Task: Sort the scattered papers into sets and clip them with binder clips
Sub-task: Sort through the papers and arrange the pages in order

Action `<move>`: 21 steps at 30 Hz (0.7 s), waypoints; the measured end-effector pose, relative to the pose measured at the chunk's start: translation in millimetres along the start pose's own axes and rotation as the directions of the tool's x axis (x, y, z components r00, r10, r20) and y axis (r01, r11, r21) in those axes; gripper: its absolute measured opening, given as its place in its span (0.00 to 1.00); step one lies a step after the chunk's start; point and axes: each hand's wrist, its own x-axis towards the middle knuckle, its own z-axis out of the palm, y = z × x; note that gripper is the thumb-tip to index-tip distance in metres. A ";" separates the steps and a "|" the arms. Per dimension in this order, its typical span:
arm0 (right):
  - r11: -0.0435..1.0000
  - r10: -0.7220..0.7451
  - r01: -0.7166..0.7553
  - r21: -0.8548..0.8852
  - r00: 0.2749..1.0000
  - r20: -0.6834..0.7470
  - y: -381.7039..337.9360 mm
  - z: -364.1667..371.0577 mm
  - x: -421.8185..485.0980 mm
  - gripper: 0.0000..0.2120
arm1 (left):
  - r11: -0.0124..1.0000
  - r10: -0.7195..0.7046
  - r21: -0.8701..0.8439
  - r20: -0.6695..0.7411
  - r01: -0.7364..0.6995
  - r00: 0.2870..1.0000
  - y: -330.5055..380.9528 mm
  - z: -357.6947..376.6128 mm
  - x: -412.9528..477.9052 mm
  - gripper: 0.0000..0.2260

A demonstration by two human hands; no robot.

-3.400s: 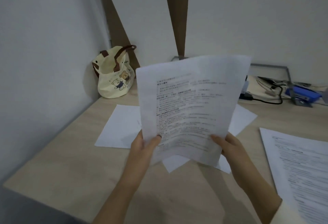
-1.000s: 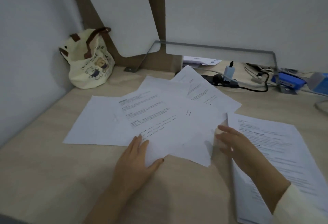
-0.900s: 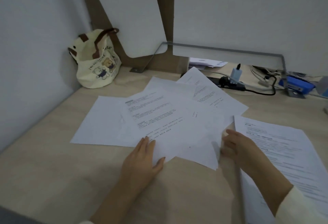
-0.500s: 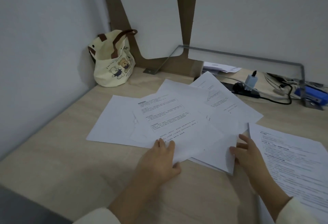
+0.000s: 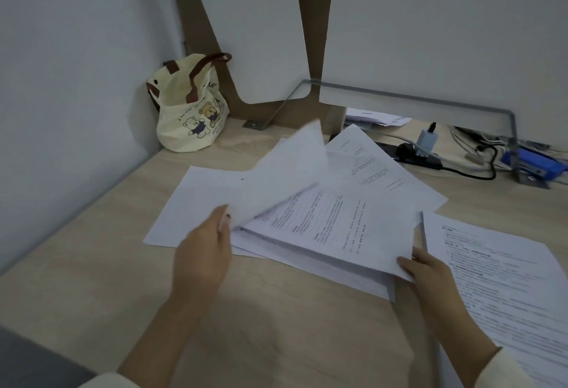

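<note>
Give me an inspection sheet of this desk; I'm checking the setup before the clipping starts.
Surface: pale wood desk, bare at the near left.
Job's things: loose sheets overlapping mid-desk; printed stack to the right; binder clips: nothing seen.
Clutter: bear-print tote bag in the back left corner; blue object, back right.
Grippers: left hand lifts a sheet; right hand grips a sheet's corner.
Cables: black cable and plugged adapter at the back.
Surroundings: white partition walls.

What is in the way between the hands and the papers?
Nothing visible. The left hand already pinches a lifted sheet, and the right hand grips the corner of a printed page in the pile. No binder clips show on the desk.
</note>
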 end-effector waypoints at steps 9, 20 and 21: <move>0.980 0.045 -0.064 0.187 0.994 0.104 2.1 1.6 -7.8 0.11 | 0.968 0.216 -0.120 -0.061 -0.222 0.975 -18.7 -7.9 -3.9 0.17; 0.963 -0.035 -0.013 0.269 0.984 0.174 -9.3 7.9 -18.0 0.10 | 0.830 0.010 -0.532 0.318 0.170 0.948 -41.7 13.0 -29.1 0.11; 0.961 -0.073 0.033 0.275 0.988 0.136 -11.8 6.9 -16.7 0.11 | 0.785 -0.043 -0.580 0.299 0.217 0.953 -44.8 10.4 -26.9 0.12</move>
